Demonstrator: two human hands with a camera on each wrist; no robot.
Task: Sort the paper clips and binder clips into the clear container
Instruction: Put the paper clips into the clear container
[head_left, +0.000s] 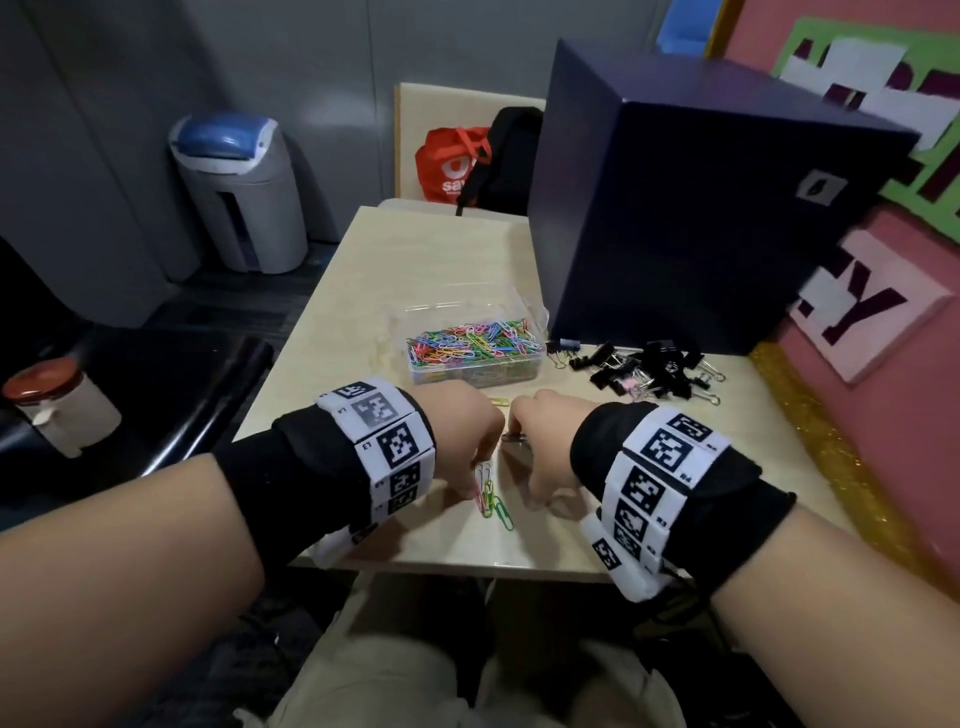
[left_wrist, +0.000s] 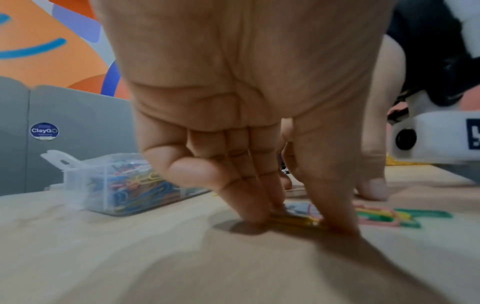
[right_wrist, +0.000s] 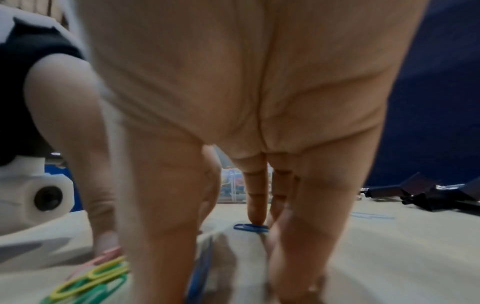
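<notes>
The clear container (head_left: 524, 364) holds several coloured paper clips and stands mid-table. A pile of black binder clips (head_left: 649, 369) lies to its right. Both hands are down on the table near the front edge. My left hand (head_left: 462, 421) pinches a few yellow and blue paper clips (left_wrist: 298, 219) between its fingers (left_wrist: 249, 205) and thumb, against the tabletop. More loose paper clips (head_left: 491, 496) in green, pink and yellow lie just beside it. My right hand (head_left: 540, 447) points its straight fingers down, and one fingertip (right_wrist: 255, 216) presses a blue paper clip (right_wrist: 251, 228). Another blue clip (right_wrist: 200, 273) lies under the palm.
A large dark blue box (head_left: 691, 208) stands behind the binder clips at the back right. One yellow clip (head_left: 500, 401) lies between the hands and the container. The pink wall (head_left: 883, 415) borders the table on the right. A grey bin (head_left: 244, 192) stands on the floor to the left.
</notes>
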